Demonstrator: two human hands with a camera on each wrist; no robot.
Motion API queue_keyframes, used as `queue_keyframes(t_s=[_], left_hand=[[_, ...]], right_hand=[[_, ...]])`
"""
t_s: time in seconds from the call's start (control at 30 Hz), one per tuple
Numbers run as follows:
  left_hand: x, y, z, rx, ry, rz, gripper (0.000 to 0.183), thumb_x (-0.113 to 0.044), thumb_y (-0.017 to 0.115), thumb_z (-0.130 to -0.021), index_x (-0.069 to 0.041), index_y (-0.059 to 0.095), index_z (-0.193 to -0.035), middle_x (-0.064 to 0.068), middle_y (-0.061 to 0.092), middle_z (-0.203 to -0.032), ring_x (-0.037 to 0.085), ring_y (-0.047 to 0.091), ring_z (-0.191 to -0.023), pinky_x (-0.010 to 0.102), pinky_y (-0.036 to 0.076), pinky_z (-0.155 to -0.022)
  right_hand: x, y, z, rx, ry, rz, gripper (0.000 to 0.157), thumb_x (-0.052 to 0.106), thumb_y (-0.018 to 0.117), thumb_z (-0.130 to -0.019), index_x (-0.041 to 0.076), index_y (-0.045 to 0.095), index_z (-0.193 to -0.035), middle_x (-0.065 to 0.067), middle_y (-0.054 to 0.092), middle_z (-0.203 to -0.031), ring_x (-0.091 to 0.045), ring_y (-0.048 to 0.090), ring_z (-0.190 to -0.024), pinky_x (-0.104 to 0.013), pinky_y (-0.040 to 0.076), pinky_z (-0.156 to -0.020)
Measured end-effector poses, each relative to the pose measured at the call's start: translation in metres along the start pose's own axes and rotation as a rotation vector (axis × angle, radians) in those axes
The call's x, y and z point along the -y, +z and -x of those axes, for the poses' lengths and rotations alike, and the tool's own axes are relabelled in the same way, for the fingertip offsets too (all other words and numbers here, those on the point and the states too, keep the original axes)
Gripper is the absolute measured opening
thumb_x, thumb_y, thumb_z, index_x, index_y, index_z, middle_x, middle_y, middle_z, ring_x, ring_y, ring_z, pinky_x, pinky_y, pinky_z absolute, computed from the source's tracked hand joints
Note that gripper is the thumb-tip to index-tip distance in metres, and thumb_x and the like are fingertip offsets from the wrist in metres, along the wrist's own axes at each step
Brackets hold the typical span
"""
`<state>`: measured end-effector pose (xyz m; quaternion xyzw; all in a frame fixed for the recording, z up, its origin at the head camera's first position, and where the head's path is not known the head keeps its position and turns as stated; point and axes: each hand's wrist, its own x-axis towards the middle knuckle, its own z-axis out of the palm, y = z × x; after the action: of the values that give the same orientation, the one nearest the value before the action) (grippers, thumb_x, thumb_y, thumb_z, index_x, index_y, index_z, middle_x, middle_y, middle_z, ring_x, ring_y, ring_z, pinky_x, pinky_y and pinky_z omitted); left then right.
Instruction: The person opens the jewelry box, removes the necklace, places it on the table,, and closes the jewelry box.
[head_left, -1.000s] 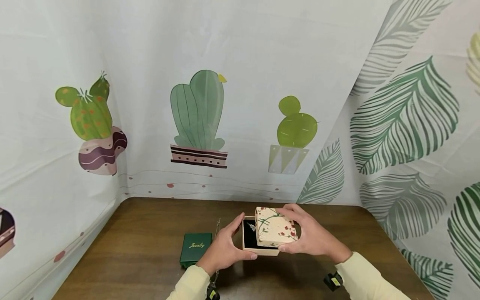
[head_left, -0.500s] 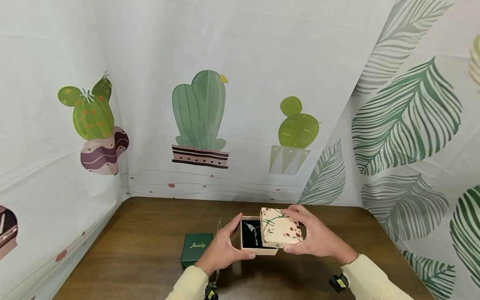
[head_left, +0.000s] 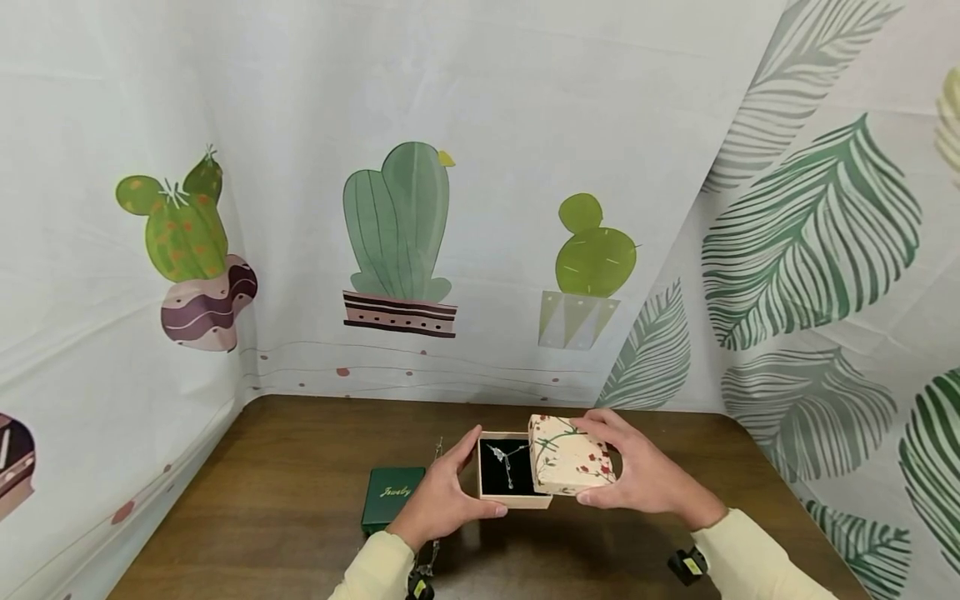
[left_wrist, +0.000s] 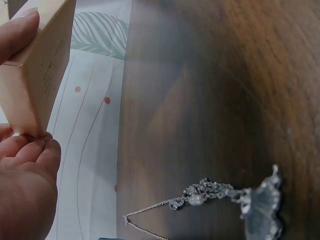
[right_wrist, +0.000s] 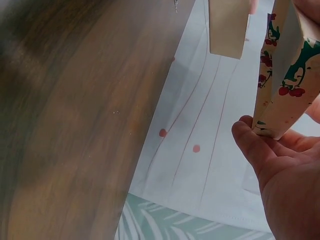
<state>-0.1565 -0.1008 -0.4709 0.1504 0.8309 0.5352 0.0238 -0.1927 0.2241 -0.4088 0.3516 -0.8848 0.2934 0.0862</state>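
A cream box base [head_left: 517, 502] is gripped at its left side by the left hand [head_left: 444, 502], with the thumb laid along the near edge and the fingers at the far corner. The base is held up off the brown wooden table [head_left: 292, 475], and on its black lining [head_left: 489, 482] a silver necklace [head_left: 498, 454] with a dangling drop can be seen. The matching lid [head_left: 572, 458] — cream, printed with green stems and red blossoms — is pinched by the right hand [head_left: 641, 471] between thumb and fingers at its right side. In the head view the right part of the base is covered by the lid; in the right wrist view a gap is shown between the two. A green box [head_left: 392, 493], marked "Jewelry" in gold, is set on the table and partly hidden by the left hand. Beside it a second necklace [left_wrist: 262, 212] is laid, its fan-shaped pendant edged with glittering stones. Pale yellow sleeves [head_left: 378, 567] are worn, and a white cloth [head_left: 495, 83] printed with cacti and leaves is hung behind the table.
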Motion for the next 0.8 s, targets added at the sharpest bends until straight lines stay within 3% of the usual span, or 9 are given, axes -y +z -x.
queue_keyframes(t_s=[0.3, 0.8], left_hand=[[0.003, -0.002, -0.001, -0.007, -0.022, -0.01, 0.116, -0.044, 0.094, -0.074, -0.029, 0.026, -0.166, 0.01, 0.029, -0.172, 0.042, 0.04, -0.152, 0.061, 0.041, -0.118], [0.005, -0.004, -0.001, -0.007, -0.012, -0.003, 0.116, -0.043, 0.094, -0.075, -0.026, 0.025, -0.167, 0.013, 0.029, -0.172, 0.043, 0.04, -0.152, 0.06, 0.041, -0.118]], right_hand=[[-0.005, -0.005, 0.003, -0.004, -0.026, 0.01, 0.089, 0.045, 0.096, -0.068, 0.019, 0.059, -0.146, 0.001, 0.053, -0.139, -0.008, 0.052, -0.113, -0.031, 0.051, -0.086], [-0.009, -0.015, 0.008, -0.014, 0.009, 0.1, 0.096, 0.046, 0.097, -0.064, 0.018, 0.059, -0.148, -0.002, 0.054, -0.143, -0.019, 0.055, -0.123, -0.038, 0.052, -0.095]])
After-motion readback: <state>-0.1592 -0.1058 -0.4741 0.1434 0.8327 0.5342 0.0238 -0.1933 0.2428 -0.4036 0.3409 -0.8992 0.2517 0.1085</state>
